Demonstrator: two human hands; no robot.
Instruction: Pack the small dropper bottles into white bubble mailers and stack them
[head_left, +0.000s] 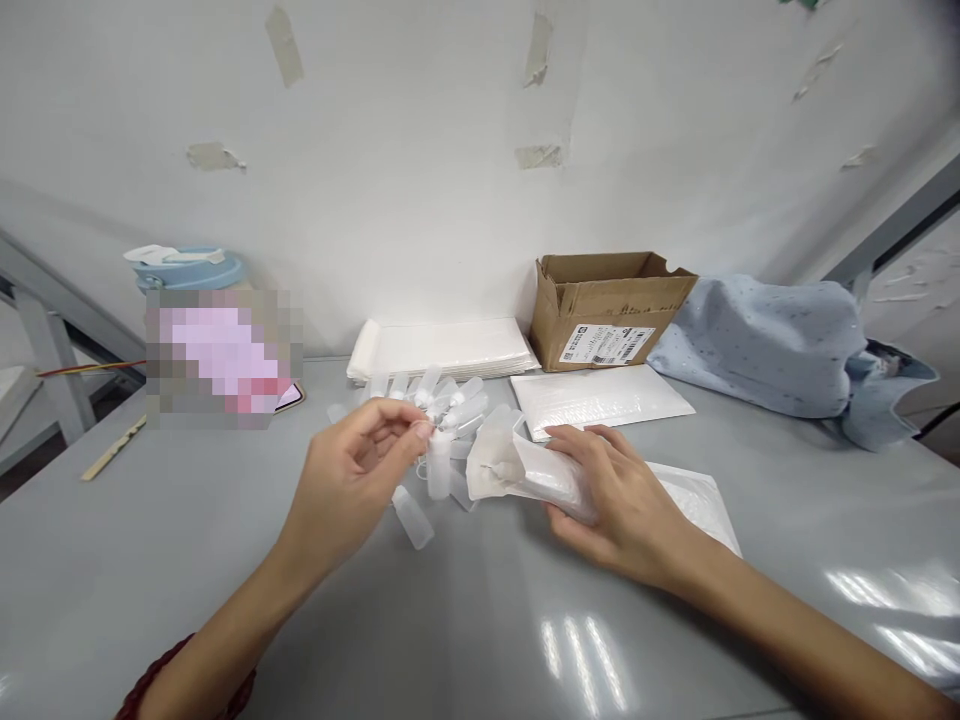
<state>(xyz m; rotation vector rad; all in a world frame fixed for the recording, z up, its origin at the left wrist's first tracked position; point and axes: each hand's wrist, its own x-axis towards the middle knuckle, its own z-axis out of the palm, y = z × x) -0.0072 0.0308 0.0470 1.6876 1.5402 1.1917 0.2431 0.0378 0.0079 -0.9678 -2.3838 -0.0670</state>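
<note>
My left hand (367, 470) is closed in a pinch at the top of a small translucent squeeze bottle (439, 472), which hangs upright from the fingertips. Wrapped around a white bubble mailer (559, 478), my right hand (611, 500) holds it with its mouth gaping toward the left. Just inside that mouth a thin, pale tip shows; the rest of the mailer's contents is hidden. Behind and below the left hand lies a loose pile of similar bottles (465, 410). One bottle (413, 518) rests on the grey table nearest to me.
A stack of white mailers (442, 348) lies against the wall, beside an open cardboard box (611, 310). One flat mailer (604, 398) is in front of the box; another (697, 500) lies partly under my right forearm. Blue cloth (757, 345) sits right, a blue-lidded container (187, 268) left.
</note>
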